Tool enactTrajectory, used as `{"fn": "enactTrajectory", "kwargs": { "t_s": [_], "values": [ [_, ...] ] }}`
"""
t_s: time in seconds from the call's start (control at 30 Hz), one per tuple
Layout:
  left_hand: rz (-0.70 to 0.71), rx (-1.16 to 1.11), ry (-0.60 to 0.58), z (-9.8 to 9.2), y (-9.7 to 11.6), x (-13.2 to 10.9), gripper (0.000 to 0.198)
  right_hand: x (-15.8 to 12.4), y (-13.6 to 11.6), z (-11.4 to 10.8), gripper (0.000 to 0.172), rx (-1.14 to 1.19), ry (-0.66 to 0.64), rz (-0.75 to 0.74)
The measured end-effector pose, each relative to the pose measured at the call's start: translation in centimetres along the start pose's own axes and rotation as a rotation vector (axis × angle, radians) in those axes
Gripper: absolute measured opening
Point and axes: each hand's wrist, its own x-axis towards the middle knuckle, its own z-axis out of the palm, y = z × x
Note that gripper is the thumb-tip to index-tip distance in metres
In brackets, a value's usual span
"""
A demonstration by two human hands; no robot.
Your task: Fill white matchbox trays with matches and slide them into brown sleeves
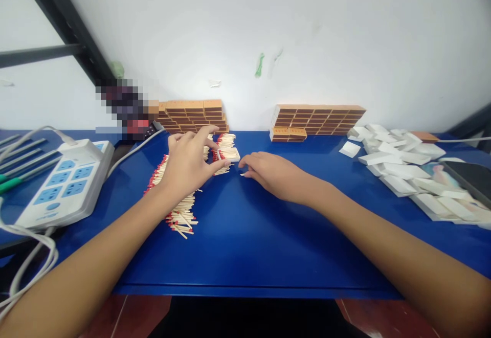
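Observation:
A long heap of red-tipped matches (180, 215) lies on the blue table (253, 241), left of centre. My left hand (190, 164) rests over the heap, thumb and fingers pinched on a small white matchbox tray (230, 155) filled with matches. My right hand (274, 174) lies palm down on the table just right of the tray, fingers curled, its fingertips on a single loose match (243, 174).
Two stacks of orange matchboxes (194, 115) (318, 119) stand against the white wall. Several empty white trays (406, 169) are piled at the right. A white power strip (65, 182) with cables lies at the left, beside a black metal frame (65, 26).

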Motion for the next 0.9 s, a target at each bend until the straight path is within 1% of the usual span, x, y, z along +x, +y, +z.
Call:
{"fn": "enactTrajectory", "kwargs": {
  "t_s": [0.1, 0.17, 0.23, 0.3, 0.4, 0.5, 0.6, 0.7, 0.83, 0.9],
  "values": [
    [0.002, 0.004, 0.001, 0.0, -0.1, 0.0, 0.066, -0.3, 0.5, -0.6, 0.035, 0.015, 0.024, -0.067],
    [0.009, 0.000, 0.006, 0.0, -0.1, 0.0, 0.066, -0.3, 0.8, -1.1, 0.037, 0.068, 0.095, -0.094],
    [0.016, -0.002, 0.008, 0.1, -0.1, 0.0, 0.067, -0.2, 1.1, -1.3, 0.033, 0.143, 0.201, -0.098],
    [0.018, 0.001, 0.008, 0.2, -0.1, 0.0, 0.067, 0.2, 1.2, -1.4, 0.026, 0.253, 0.299, -0.054],
    [0.026, -0.005, 0.006, 0.3, 0.1, -0.1, 0.066, 0.8, 1.0, -0.9, 0.017, 0.477, 0.416, 0.057],
    [0.048, -0.030, 0.001, 0.5, 0.5, -0.4, 0.065, 1.3, 0.6, -0.1, 0.016, 0.701, 0.508, 0.103],
    [0.084, -0.057, 0.000, 0.6, 0.9, -0.6, 0.063, 1.6, 0.1, 0.7, 0.020, 0.831, 0.544, 0.114],
    [0.098, -0.068, 0.006, 0.7, 1.0, -0.8, 0.063, 1.6, -0.2, 1.1, 0.018, 0.815, 0.567, 0.132],
    [0.082, -0.071, 0.004, 0.5, 1.0, -0.6, 0.063, 1.5, -0.1, 1.4, 0.009, 0.600, 0.626, 0.144],
    [0.073, -0.076, 0.005, 0.3, 1.0, -0.5, 0.064, 1.6, 0.1, 1.6, 0.006, 0.535, 0.636, 0.142]
  ]
}}
